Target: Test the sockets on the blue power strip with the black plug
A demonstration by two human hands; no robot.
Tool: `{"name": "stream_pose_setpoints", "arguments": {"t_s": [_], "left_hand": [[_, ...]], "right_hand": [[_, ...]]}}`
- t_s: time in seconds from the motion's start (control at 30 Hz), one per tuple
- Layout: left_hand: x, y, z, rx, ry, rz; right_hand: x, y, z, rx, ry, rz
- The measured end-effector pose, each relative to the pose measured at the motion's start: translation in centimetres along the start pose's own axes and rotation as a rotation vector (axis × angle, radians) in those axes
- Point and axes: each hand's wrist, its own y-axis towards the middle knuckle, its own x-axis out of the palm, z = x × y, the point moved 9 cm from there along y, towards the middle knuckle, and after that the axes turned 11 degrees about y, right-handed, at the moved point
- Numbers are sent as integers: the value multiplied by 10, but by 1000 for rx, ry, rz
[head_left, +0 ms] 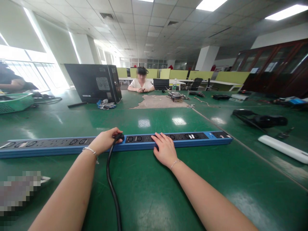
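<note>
A long blue power strip with black sockets lies across the green table in front of me. My left hand is closed around the plug end of a thick black power cord, at the strip's middle section. Whether the plug sits in the strip is hidden by my fingers. From there the cord runs down toward the table's near edge. My right hand rests with its fingers stretched out over the strip's top, a little to the right, holding nothing.
Beyond the strip stand a black computer case, blue-white gloves and a green basket. To the right lie a black device and a white bar. A person in white sits across the table.
</note>
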Motion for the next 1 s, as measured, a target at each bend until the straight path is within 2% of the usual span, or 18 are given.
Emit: {"name": "stream_pose_setpoints", "arguments": {"t_s": [0.3, 0.67, 0.87, 1.0], "left_hand": [[4, -18, 5, -34, 196, 67], [11, -21, -7, -107, 226, 122], [13, -23, -3, 0, 222, 221], [13, -24, -1, 19, 255, 274]], "right_hand": [[0, 0, 0, -1, 13, 2], [-1, -1, 0, 4, 19, -3], [-1, -1, 0, 6, 30, 6], [-1, 0, 0, 6, 33, 12]]}}
